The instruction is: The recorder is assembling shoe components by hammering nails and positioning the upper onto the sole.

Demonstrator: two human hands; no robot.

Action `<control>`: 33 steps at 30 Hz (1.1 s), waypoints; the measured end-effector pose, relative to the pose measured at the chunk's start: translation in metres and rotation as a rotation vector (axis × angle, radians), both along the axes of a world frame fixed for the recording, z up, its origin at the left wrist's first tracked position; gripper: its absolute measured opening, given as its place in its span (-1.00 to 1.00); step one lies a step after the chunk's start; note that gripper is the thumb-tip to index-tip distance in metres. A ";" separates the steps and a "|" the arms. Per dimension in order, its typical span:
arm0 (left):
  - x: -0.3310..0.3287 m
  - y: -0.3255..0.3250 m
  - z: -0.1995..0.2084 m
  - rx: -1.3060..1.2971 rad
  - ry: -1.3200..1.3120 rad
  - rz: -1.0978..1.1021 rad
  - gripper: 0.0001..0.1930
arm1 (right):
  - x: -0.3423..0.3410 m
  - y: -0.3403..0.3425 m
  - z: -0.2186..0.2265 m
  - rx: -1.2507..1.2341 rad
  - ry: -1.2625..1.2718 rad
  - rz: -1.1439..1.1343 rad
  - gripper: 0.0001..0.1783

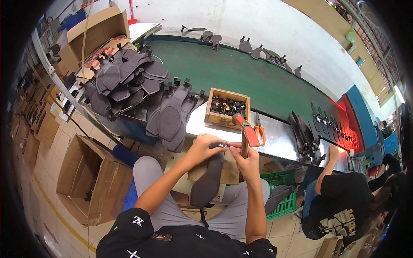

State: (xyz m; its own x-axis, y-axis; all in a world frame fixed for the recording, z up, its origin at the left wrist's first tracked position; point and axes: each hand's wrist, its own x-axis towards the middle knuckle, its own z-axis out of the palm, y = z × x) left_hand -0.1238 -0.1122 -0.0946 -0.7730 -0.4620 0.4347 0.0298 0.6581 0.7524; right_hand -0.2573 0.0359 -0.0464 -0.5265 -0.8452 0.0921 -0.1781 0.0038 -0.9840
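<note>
A dark grey shoe sole (205,188) lies between my knees, its broad end toward me and its narrow end under my hands. My left hand (204,149) is closed around that narrow end, where a small black block shows between the fingers. My right hand (247,164) grips the wooden handle of a hammer (244,147), held upright with its red head above the hand. The right thumb and forefinger meet my left fingertips; any tiny piece pinched there is too small to make out. Under the sole is a brown cardboard piece (230,171).
Ahead stands a wooden box (211,118) of small black pieces, with orange-handled pliers (260,134) beside it. Heeled soles are piled (129,73) at left, near a green conveyor belt (258,79). A cardboard box (109,189) sits left, a green crate (284,208) right; a co-worker (344,202) sits beyond.
</note>
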 end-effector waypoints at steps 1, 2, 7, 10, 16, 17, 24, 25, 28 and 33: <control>0.005 0.004 -0.001 -0.032 0.068 0.017 -0.69 | 0.002 0.000 0.002 0.005 -0.004 0.008 -0.78; 0.009 0.007 -0.002 -0.063 0.134 0.034 -0.70 | 0.003 0.002 0.006 0.034 -0.092 0.028 -0.78; 0.026 0.019 -0.004 0.010 0.059 0.100 -0.70 | 0.017 0.008 0.013 0.053 -0.175 0.052 -0.78; 0.026 0.019 -0.010 0.018 0.105 0.117 -0.69 | 0.013 0.003 0.005 0.106 -0.014 0.080 -0.78; 0.029 0.020 -0.017 0.060 0.093 0.084 -0.70 | 0.022 0.003 0.006 0.112 -0.078 0.119 -0.79; 0.029 0.020 -0.017 0.071 0.092 0.067 -0.71 | 0.025 0.007 0.009 0.091 -0.153 0.094 -0.80; 0.025 0.023 -0.012 -0.013 0.080 0.150 -0.71 | 0.045 0.047 0.049 0.038 -0.453 0.166 -0.80; 0.028 0.021 -0.010 -0.029 0.050 0.140 -0.68 | 0.049 0.048 0.054 -0.007 -0.474 0.143 -0.79; 0.031 0.022 -0.004 -0.054 0.045 0.144 -0.60 | 0.046 0.053 0.050 -0.092 -0.475 0.222 -0.77; 0.050 0.039 0.028 0.157 0.229 -0.003 -0.48 | 0.044 0.056 0.045 -0.149 -0.555 0.200 -0.73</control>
State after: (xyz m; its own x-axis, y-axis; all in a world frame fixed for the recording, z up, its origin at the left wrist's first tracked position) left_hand -0.0735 -0.0729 -0.0667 -0.6646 -0.5350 0.5217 0.2127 0.5338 0.8184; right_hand -0.2128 0.0916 -0.0015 -0.3624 -0.9317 -0.0258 0.3781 -0.1216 -0.9177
